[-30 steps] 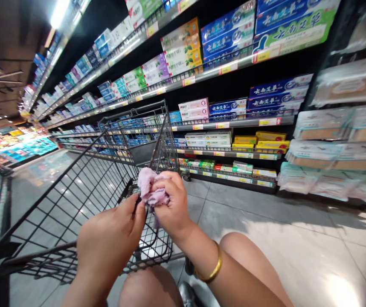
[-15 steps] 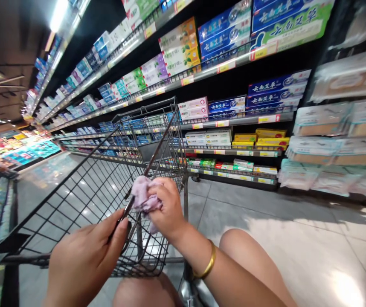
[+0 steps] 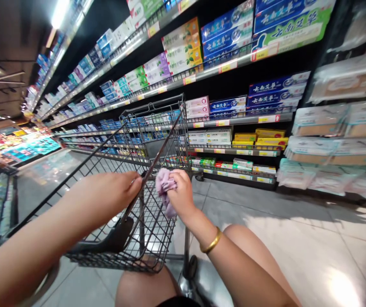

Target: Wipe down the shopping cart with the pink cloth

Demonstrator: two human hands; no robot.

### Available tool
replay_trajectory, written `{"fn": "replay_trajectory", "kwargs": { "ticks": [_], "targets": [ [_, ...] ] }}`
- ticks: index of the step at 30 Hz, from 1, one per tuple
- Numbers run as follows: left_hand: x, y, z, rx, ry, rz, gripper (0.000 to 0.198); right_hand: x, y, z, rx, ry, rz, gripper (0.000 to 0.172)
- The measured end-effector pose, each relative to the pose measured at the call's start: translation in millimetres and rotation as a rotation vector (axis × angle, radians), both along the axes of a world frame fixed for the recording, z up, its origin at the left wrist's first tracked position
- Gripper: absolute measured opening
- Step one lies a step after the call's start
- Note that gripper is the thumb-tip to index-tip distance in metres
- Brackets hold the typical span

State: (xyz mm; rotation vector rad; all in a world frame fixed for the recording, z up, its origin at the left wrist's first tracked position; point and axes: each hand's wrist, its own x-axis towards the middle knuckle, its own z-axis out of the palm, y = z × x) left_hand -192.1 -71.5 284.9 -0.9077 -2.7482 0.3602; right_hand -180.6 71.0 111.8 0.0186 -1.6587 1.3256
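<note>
"What has just changed?"
"The left hand, gripping the rim nearer the wearer half a second ago, is now farther up it. The cloth, pressed to the rim then, has come away."

"Where is the cloth now?"
"Bunched in the right hand, whose fingers are clenched around it, one end hanging down. It is just right of the rim of the shopping cart; whether it touches the wire side cannot be told."

"And the left hand?"
"Thumb and forefinger are at the rim, the forearm passing over the cart's black handle. How firmly they hold, the view does not settle; the other fingers are hidden."

"What does that mean for the work?"
"A break in contact, by the look of it: a hand is on the rim but the cloth is not, so no rubbing there appears under way."

"The setting?"
"A person with bent knees and a gold bracelet, before shelves of stacked boxes."
</note>
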Motion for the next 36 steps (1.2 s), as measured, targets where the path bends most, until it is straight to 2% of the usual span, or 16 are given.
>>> {"fn": "replay_trajectory", "kwargs": {
  "ticks": [2,4,5,7,8,10,12,15,17,21,23,26,28,30,33,36],
  "targets": [
    [-21.0,30.6,9.0,-0.115,-0.063,-0.002,0.051,-1.3,0.7,-0.3,-0.013,0.028,0.019,0.028],
    [-40.0,53.7,9.6,-0.212,-0.067,-0.156,0.045,1.1,-0.6,2.6,0.094,0.128,0.083,0.028],
    [-47.6,61.5,7.3,-0.249,-0.032,-0.189,0.041,2.0,-0.8,3.1,0.149,0.16,0.107,0.028],
    [-58.0,70.4,-0.2,-0.265,0.024,-0.161,0.04,1.2,0.7,-0.6,0.179,0.122,0.101,0.027],
    [-61.1,72.2,-4.4,-0.249,0.041,-0.125,0.041,-0.4,2.4,-4.2,0.14,0.064,0.074,0.026],
    [-64.7,72.6,-11.4,-0.208,0.037,-0.072,0.045,-3.1,5.8,-10.8,0.03,-0.032,0.016,0.025],
    [-67.0,71.0,-14.7,-0.185,0.007,-0.064,0.046,-2.8,7.2,-10.7,-0.009,-0.005,0.013,0.024],
    [-69.5,68.1,-12.5,-0.164,-0.066,-0.076,0.047,-1.7,7.9,1.3,0.158,0.145,0.1,0.028],
    [-69.1,66.6,-8.9,-0.139,-0.11,-0.076,0.05,-7.8,12.4,8.0,0.222,0.116,0.102,0.028],
    [-66.0,64.7,-6.4,-0.072,-0.17,-0.031,0.054,-30.5,29.4,6.8,-0.035,-0.145,-0.05,0.026],
    [-66.9,64.0,-9.0,-0.086,-0.146,-0.045,0.052,-36.9,33.7,8.0,-0.077,-0.117,-0.064,0.026],
    [-71.7,63.2,-14.3,-0.129,-0.088,-0.109,0.048,-41.3,35.1,18.8,0.071,0.052,-0.044,0.027],
    [-74.4,63.3,-16.5,-0.126,-0.063,-0.125,0.047,-46.2,37.3,27.1,0.17,0.071,-0.062,0.028],
    [-75.5,64.0,-17.0,-0.095,-0.064,-0.097,0.046,-51.7,40.5,32.0,0.159,0.0,-0.104,0.031],
    [-76.6,64.3,-16.8,-0.052,-0.099,-0.069,0.047,-51.2,39.4,31.7,0.049,-0.042,-0.108,0.032],
    [-79.4,62.7,-18.3,-0.076,-0.07,-0.112,0.045,-42.5,31.9,21.9,0.125,0.066,-0.042,0.033]
  ]
}}
